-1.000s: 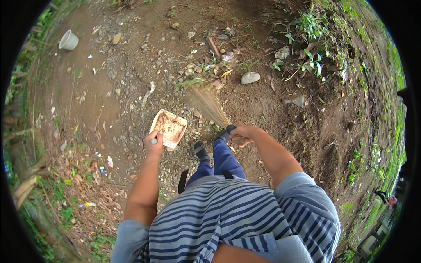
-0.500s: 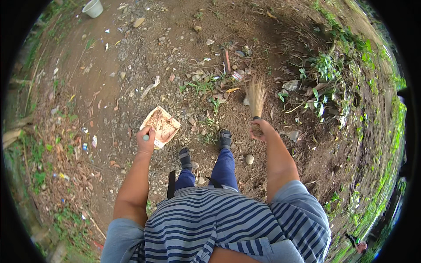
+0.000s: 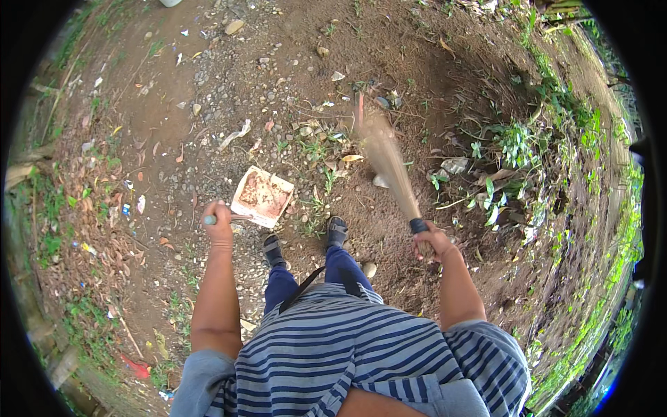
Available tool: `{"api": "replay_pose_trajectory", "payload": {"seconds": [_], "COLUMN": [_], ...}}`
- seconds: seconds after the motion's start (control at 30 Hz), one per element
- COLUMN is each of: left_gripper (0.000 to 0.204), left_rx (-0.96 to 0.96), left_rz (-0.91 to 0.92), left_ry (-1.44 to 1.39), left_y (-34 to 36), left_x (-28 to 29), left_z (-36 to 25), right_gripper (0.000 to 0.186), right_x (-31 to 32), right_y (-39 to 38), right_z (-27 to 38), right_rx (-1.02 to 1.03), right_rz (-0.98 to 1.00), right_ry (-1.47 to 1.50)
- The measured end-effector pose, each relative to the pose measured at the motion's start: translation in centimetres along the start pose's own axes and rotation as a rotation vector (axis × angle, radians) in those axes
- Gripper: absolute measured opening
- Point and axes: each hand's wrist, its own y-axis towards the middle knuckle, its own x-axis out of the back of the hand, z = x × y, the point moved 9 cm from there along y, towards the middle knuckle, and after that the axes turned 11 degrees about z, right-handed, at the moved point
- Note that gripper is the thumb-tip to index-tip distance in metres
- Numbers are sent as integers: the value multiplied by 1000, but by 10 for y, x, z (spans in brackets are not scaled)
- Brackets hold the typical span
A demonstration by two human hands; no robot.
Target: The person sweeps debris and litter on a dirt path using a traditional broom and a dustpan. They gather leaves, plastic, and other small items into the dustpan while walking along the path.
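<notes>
My left hand [image 3: 219, 222] grips the handle of a square, pale dustpan [image 3: 265, 194], with a light green end showing at the fist. The pan lies over the gravel just ahead of my feet, with brown dirt in it. Closed round the bound handle of a straw broom [image 3: 392, 163] is my right hand [image 3: 434, 244]. The broom’s bristles are blurred and point up and to the left, over small debris, plants and a yellow leaf [image 3: 352, 158] on the soil. My sandalled feet [image 3: 337, 233] stand between the two tools.
Leafy plants [image 3: 514, 149] grow at the right along uneven dark soil. A pale bucket [image 3: 170, 2] is cut off at the top. Stones, litter and dry leaves are strewn on the dirt, and a red scrap [image 3: 135, 367] lies at lower left.
My right hand has shifted right and downward since half a second ago, and the bristles have swung leftward. The dustpan’s handle now shows between hand and pan. The bucket has moved mostly out of view.
</notes>
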Motion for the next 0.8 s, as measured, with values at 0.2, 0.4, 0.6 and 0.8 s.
{"api": "replay_pose_trajectory", "payload": {"seconds": [0.2,0.4,0.6,0.8], "left_gripper": [22,23,23,21], "left_rx": [-28,-14,-39,-39], "left_rz": [124,180,114,88], "left_ry": [463,372,326,364], "left_y": [-5,-5,-9,-8], "left_x": [-63,-94,-78,-71], "left_z": [-7,-17,-12,-8], "right_gripper": [39,46,41,15], "right_x": [5,-53,-7,-111], "right_y": [108,48,8,108], "right_z": [19,13,-14,-33], "right_rx": [-246,-256,-186,-297], "right_rz": [-28,305,-1,177], "right_ry": [111,-154,5,142]}}
